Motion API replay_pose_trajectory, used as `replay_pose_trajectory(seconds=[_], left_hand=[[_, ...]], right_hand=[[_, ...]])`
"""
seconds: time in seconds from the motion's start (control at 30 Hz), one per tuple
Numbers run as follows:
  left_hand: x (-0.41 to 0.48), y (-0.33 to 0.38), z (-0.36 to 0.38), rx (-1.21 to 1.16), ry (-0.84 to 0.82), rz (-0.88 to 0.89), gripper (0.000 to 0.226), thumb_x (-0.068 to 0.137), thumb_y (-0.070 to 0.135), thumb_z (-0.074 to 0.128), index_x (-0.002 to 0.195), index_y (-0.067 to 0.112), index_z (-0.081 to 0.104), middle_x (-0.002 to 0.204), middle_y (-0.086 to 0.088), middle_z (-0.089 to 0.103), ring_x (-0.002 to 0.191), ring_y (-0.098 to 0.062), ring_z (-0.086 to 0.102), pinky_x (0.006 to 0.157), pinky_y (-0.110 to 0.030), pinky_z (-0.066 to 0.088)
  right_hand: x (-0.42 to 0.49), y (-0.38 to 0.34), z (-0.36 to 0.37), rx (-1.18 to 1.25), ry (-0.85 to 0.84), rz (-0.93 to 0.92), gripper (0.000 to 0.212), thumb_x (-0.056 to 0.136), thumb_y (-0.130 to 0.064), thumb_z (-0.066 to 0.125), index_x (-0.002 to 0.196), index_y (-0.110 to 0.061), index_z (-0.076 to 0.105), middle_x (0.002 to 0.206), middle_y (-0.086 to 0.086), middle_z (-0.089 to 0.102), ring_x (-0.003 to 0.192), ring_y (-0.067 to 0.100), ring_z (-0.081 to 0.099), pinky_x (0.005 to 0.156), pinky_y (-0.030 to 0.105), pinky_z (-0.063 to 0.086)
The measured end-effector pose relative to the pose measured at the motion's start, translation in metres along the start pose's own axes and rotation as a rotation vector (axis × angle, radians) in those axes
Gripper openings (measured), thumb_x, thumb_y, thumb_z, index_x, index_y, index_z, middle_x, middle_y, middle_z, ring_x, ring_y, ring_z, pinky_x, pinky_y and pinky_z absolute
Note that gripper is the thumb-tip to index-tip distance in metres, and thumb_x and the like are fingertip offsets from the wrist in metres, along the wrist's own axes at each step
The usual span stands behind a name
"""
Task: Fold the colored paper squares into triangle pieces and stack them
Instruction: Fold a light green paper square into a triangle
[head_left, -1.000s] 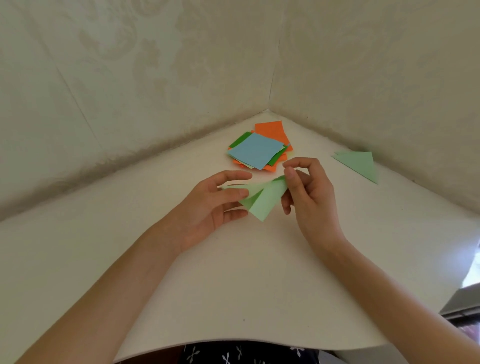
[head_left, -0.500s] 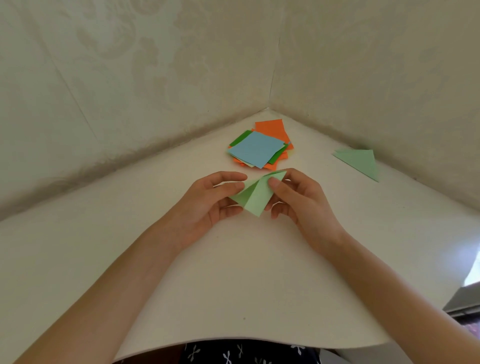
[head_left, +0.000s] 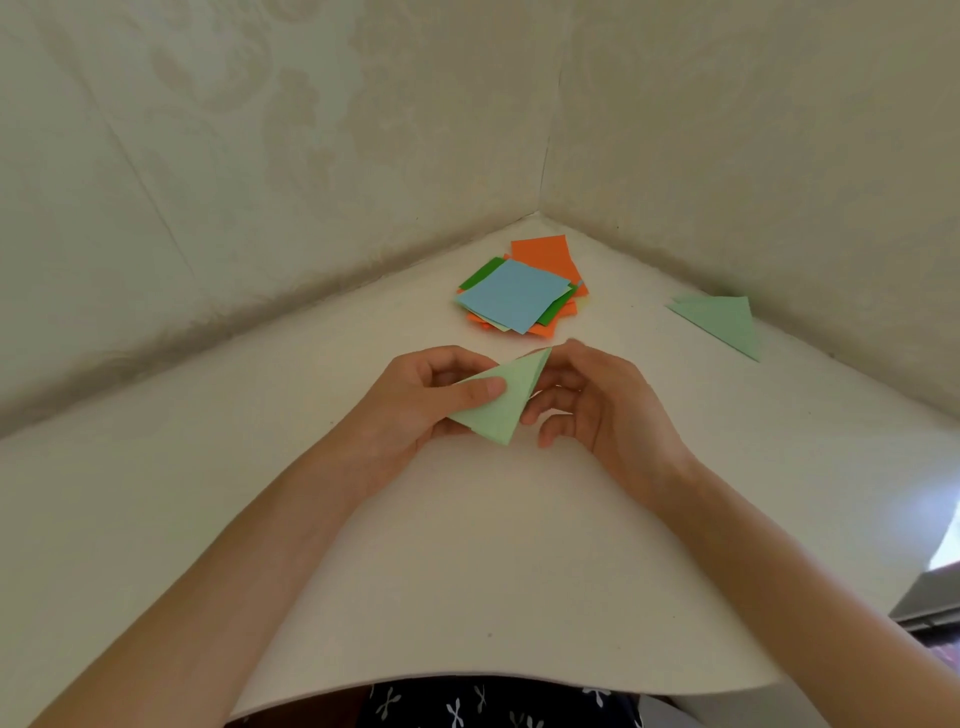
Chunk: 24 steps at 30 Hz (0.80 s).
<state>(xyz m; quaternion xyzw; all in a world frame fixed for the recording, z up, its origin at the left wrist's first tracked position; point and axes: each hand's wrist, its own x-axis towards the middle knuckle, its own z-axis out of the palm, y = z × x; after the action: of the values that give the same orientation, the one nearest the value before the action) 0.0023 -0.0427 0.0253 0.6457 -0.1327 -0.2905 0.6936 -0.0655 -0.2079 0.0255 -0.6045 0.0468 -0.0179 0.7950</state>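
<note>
A light green paper triangle is held just above the white table. My left hand pinches its left side, thumb on top. My right hand touches its upper tip and right edge with the fingertips, the other fingers curled. Behind them, near the wall corner, lies a loose pile of paper squares with a light blue one on top and orange and dark green ones under it. A folded light green triangle lies flat at the right, close to the wall.
The white table fits into a corner between two pale patterned walls. Its curved front edge is near my body. A dark gap shows at the far right edge.
The two flaps of the green paper have closed flat into one triangle. My left thumb now presses on it, and my right fingers have shifted to its upper tip.
</note>
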Motion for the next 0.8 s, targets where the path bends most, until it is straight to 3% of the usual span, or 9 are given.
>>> replay_pose_trajectory(seconds=[0.07, 0.17, 0.3, 0.4, 0.6, 0.7, 0.8], left_hand=[[0.0000, -0.0009, 0.0008, 0.068, 0.021, 0.024, 0.019, 0.069, 0.017, 0.074, 0.087, 0.013, 0.068, 0.080, -0.001, 0.070, 0.073, -0.012, 0.065, 0.066, -0.025, 0.056], [-0.0011, -0.0020, 0.0031, 0.182, 0.041, 0.063, 0.006, 0.077, 0.013, 0.073, 0.081, 0.017, 0.070, 0.076, 0.003, 0.069, 0.072, -0.009, 0.062, 0.066, -0.021, 0.051], [-0.0051, -0.0024, 0.0061, 0.387, -0.014, 0.171, 0.007, 0.079, 0.031, 0.070, 0.078, 0.025, 0.074, 0.068, 0.010, 0.065, 0.066, 0.000, 0.051, 0.058, -0.011, 0.036], [-0.0068, -0.0011, 0.0059, 0.399, -0.038, 0.156, 0.008, 0.078, 0.035, 0.067, 0.078, 0.031, 0.074, 0.067, 0.014, 0.067, 0.062, 0.004, 0.051, 0.056, -0.009, 0.036], [-0.0029, 0.0025, 0.0032, 0.379, 0.001, 0.097, 0.012, 0.087, 0.017, 0.064, 0.080, 0.023, 0.073, 0.071, 0.008, 0.073, 0.061, -0.004, 0.067, 0.053, -0.014, 0.047], [-0.0017, 0.0034, 0.0014, 0.328, 0.058, 0.124, 0.012, 0.088, 0.013, 0.063, 0.081, 0.017, 0.072, 0.067, 0.002, 0.072, 0.056, -0.006, 0.066, 0.051, -0.014, 0.047], [-0.0014, 0.0034, -0.0019, 0.287, 0.156, 0.196, 0.014, 0.090, 0.010, 0.061, 0.080, 0.014, 0.070, 0.061, 0.002, 0.070, 0.050, -0.005, 0.061, 0.049, -0.014, 0.046]], right_hand=[[-0.0003, -0.0002, 0.0010, -0.110, 0.067, -0.034, 0.027, 0.089, -0.030, 0.057, 0.086, -0.003, 0.060, 0.072, 0.006, 0.063, 0.059, 0.018, 0.057, 0.047, 0.026, 0.046], [-0.0009, 0.0027, 0.0004, -0.327, 0.142, -0.129, 0.009, 0.090, -0.009, 0.059, 0.081, -0.007, 0.062, 0.063, -0.005, 0.062, 0.054, 0.011, 0.052, 0.045, 0.023, 0.041], [-0.0032, 0.0034, -0.0010, -0.459, 0.104, -0.179, 0.011, 0.087, -0.006, 0.063, 0.078, -0.008, 0.068, 0.063, -0.006, 0.061, 0.055, 0.006, 0.046, 0.048, 0.019, 0.039], [-0.0038, 0.0030, -0.0003, -0.482, 0.108, -0.173, 0.011, 0.087, -0.006, 0.063, 0.078, -0.008, 0.068, 0.064, -0.007, 0.061, 0.055, 0.004, 0.047, 0.050, 0.019, 0.038], [0.0017, -0.0003, -0.0073, -0.417, 0.384, -0.229, 0.018, 0.090, -0.009, 0.060, 0.073, -0.011, 0.063, 0.053, -0.013, 0.056, 0.052, 0.004, 0.047, 0.050, 0.019, 0.037], [0.0009, 0.0006, -0.0055, -0.440, 0.409, -0.238, 0.016, 0.091, -0.011, 0.059, 0.075, -0.012, 0.063, 0.056, -0.010, 0.060, 0.054, 0.005, 0.049, 0.051, 0.016, 0.038], [0.0004, -0.0039, -0.0037, -0.315, 0.345, -0.157, 0.007, 0.091, -0.014, 0.060, 0.084, -0.013, 0.061, 0.063, -0.002, 0.067, 0.053, 0.011, 0.049, 0.046, 0.021, 0.037]])
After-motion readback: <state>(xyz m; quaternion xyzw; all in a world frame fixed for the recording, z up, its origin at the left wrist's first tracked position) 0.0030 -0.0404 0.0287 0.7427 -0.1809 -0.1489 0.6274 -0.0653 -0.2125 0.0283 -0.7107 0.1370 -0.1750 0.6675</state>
